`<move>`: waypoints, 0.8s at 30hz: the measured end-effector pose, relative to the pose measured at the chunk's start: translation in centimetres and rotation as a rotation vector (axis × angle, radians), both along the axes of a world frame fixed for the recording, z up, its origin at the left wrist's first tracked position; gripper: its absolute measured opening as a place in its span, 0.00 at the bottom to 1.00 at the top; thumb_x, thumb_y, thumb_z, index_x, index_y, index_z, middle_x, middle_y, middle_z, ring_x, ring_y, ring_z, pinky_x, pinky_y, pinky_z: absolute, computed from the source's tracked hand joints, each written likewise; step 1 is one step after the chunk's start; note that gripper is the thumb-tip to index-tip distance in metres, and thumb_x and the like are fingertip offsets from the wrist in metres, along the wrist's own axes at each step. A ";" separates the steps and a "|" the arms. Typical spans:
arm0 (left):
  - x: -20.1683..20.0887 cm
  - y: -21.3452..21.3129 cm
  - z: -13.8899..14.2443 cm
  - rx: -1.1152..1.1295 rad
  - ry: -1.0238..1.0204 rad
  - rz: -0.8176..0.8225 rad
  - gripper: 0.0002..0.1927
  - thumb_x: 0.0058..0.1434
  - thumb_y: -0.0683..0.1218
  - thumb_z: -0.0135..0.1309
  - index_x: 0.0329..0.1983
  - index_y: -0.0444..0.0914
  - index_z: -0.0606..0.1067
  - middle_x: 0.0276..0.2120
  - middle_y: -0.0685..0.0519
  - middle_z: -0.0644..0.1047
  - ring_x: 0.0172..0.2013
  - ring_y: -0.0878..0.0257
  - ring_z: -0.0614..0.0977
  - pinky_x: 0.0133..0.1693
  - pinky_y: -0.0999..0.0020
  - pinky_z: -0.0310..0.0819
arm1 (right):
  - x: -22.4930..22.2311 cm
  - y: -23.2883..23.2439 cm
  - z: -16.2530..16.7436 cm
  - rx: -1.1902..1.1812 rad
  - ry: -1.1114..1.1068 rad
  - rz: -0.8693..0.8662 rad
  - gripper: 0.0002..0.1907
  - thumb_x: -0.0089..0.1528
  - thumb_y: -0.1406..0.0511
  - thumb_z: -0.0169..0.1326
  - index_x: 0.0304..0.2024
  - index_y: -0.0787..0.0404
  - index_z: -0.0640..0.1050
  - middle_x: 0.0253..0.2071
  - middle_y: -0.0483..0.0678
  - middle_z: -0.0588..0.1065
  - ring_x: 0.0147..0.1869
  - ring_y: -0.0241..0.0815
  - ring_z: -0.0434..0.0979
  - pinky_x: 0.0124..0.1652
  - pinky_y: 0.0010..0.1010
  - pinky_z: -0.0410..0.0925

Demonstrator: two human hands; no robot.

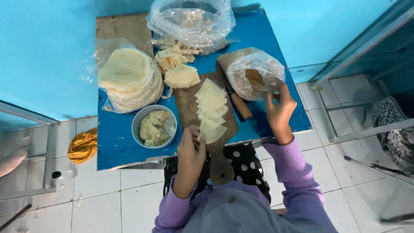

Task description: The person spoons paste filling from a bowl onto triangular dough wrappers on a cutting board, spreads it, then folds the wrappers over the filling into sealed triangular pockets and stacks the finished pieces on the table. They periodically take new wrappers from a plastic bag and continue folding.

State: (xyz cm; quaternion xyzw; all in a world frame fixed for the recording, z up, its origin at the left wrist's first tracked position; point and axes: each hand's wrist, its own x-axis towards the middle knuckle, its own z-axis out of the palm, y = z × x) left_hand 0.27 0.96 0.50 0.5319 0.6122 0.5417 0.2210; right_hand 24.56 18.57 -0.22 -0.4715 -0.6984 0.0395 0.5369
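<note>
1. Left hand (191, 146) pinches the near end of a row of cut wrapper strips (211, 111) on the wooden board (189, 101).
2. Right hand (279, 110), fingers loosely spread, touches the open plastic bag (254, 71); whether it grips cannot be told.
3. Done: finished rolls (174, 51) piled at the far side of the blue desk (116, 142).
4. Left: tall stack of round wrappers (129, 77); bowl of filling (154, 126) partly full.

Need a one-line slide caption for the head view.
Left hand pinches a cut dough sheet on the wooden board; right hand reaches into a plastic bag.
</note>
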 end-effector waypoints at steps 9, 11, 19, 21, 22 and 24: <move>0.6 -0.8 -0.4 0.051 0.096 0.024 0.15 0.63 0.34 0.53 0.53 0.31 0.71 0.36 0.43 0.74 0.34 0.52 0.80 0.38 0.60 0.75 | 2.6 1.0 -0.3 -0.185 0.585 0.262 0.11 0.72 0.75 0.48 0.56 0.71 0.73 0.44 0.58 0.81 0.41 0.46 0.85 0.43 0.32 0.79; 0.6 -0.8 -0.5 0.079 0.138 0.039 0.16 0.63 0.34 0.53 0.54 0.31 0.70 0.37 0.42 0.74 0.35 0.51 0.79 0.39 0.59 0.74 | 2.9 1.0 0.0 -0.205 0.642 0.286 0.10 0.72 0.75 0.48 0.56 0.71 0.72 0.44 0.59 0.81 0.40 0.46 0.85 0.43 0.32 0.79; 0.4 -1.0 -0.4 0.071 0.195 0.081 0.16 0.63 0.34 0.53 0.55 0.31 0.70 0.39 0.41 0.74 0.37 0.50 0.80 0.39 0.56 0.74 | 1.8 -3.3 0.0 -0.265 0.717 0.264 0.12 0.72 0.75 0.48 0.58 0.70 0.73 0.44 0.59 0.80 0.41 0.45 0.83 0.45 0.33 0.78; 0.4 -1.0 -0.5 0.052 0.197 0.086 0.15 0.63 0.35 0.54 0.54 0.31 0.71 0.37 0.42 0.75 0.36 0.51 0.80 0.38 0.57 0.74 | 0.3 -5.3 -0.8 -0.337 0.755 0.346 0.13 0.70 0.75 0.47 0.58 0.69 0.72 0.44 0.58 0.80 0.41 0.45 0.84 0.44 0.34 0.78; 0.4 -0.9 -0.6 0.074 0.193 0.085 0.15 0.64 0.35 0.54 0.54 0.31 0.71 0.37 0.42 0.75 0.36 0.51 0.80 0.38 0.57 0.74 | -0.6 -6.3 -1.4 -0.372 0.773 0.386 0.14 0.70 0.76 0.46 0.58 0.69 0.72 0.45 0.58 0.80 0.41 0.46 0.84 0.44 0.34 0.78; 0.4 -0.9 -0.8 0.119 0.184 0.083 0.14 0.64 0.34 0.54 0.53 0.31 0.72 0.38 0.42 0.75 0.35 0.51 0.80 0.38 0.58 0.74 | -2.5 -8.0 -2.5 -0.452 0.751 0.423 0.13 0.71 0.76 0.45 0.58 0.69 0.73 0.44 0.59 0.80 0.41 0.46 0.83 0.44 0.34 0.78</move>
